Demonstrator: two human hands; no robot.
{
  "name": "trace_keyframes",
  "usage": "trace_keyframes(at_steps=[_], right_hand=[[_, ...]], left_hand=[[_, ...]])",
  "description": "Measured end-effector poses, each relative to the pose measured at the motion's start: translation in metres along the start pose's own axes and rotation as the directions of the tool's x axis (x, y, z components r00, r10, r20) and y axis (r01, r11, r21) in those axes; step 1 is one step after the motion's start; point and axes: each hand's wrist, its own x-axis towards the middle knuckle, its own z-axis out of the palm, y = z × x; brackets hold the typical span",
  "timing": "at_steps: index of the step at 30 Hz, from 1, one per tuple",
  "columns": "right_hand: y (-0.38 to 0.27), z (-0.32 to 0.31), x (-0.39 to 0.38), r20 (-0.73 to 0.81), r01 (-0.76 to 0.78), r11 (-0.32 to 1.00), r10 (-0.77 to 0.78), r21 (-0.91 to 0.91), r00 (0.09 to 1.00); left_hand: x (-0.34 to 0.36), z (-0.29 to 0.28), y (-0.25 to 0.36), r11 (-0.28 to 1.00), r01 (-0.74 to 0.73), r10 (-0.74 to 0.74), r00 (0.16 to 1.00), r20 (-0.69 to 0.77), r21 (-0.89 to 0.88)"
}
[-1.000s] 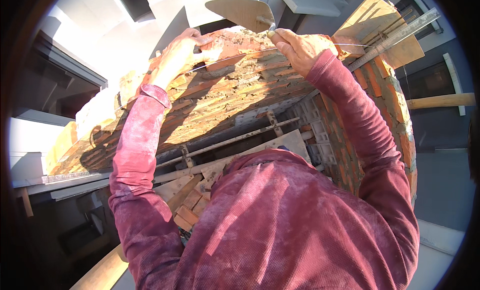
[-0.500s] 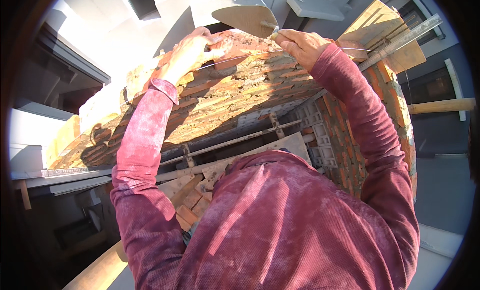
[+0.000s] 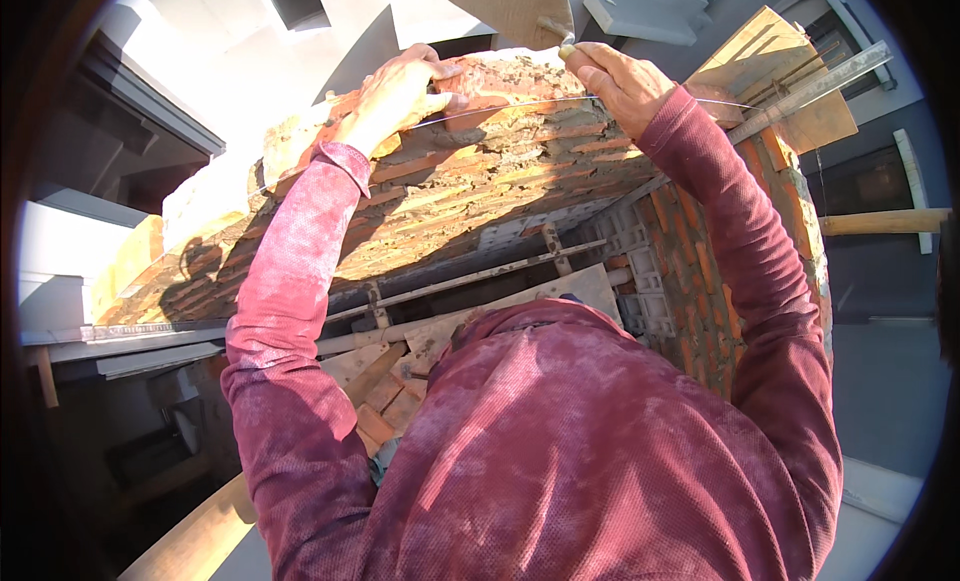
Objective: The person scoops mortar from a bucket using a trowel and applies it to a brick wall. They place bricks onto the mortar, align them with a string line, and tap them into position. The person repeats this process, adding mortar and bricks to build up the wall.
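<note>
My left hand [image 3: 403,96] is on top of a brick wall [image 3: 480,171]. Its thumb and fingers grip the end of an orange brick [image 3: 475,84] in the top course. In my right hand [image 3: 625,86] is the handle of a trowel, the fingers closed round it. The trowel's broad metal blade [image 3: 510,6] points up and left, beyond the wall top. Grey mortar lies on the bricks between my hands. A thin string line [image 3: 520,105] runs along the wall's near upper edge, just below both hands.
At the right corner, a metal straightedge [image 3: 815,91] and a wooden board [image 3: 765,56] stick out. A side wall [image 3: 700,281] runs toward me. Below are a plank [image 3: 590,286], loose bricks [image 3: 375,426] and rails [image 3: 480,283]. Round wooden poles [image 3: 885,222] stand out at the right and lower left.
The trowel blade has moved up and slightly right with my right hand. My left hand has shifted slightly up and right in the picture, still on the brick. The whole view has shifted a little.
</note>
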Motion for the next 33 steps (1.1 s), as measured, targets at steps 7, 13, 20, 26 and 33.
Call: trace_keyframes(at_steps=[7, 13, 20, 26, 33], right_hand=[[-0.006, 0.002, 0.002, 0.072, -0.045, 0.998, 0.049, -0.047, 0.996], [-0.005, 0.012, -0.004, 0.068, -0.156, 0.987, 0.158, -0.03, 0.985], [0.008, 0.007, 0.0, 0.09, -0.011, 0.998, 0.017, -0.058, 0.996], [-0.001, 0.012, -0.006, 0.008, -0.008, 0.999, 0.009, -0.052, 1.0], [0.004, 0.021, -0.004, 0.061, -0.068, 0.997, 0.07, -0.033, 0.996]], left_hand=[[0.003, 0.001, -0.002, 0.998, -0.033, 0.031, 0.999, -0.024, -0.052], [0.006, 0.0, -0.001, 1.0, -0.014, 0.014, 0.999, 0.029, -0.009], [0.002, 0.005, -0.007, 0.998, -0.064, 0.064, 0.994, -0.088, -0.005], [0.002, 0.004, -0.003, 0.998, -0.064, 0.064, 0.993, -0.094, 0.004], [0.004, 0.006, -0.006, 0.997, -0.072, 0.072, 0.995, -0.065, 0.003]])
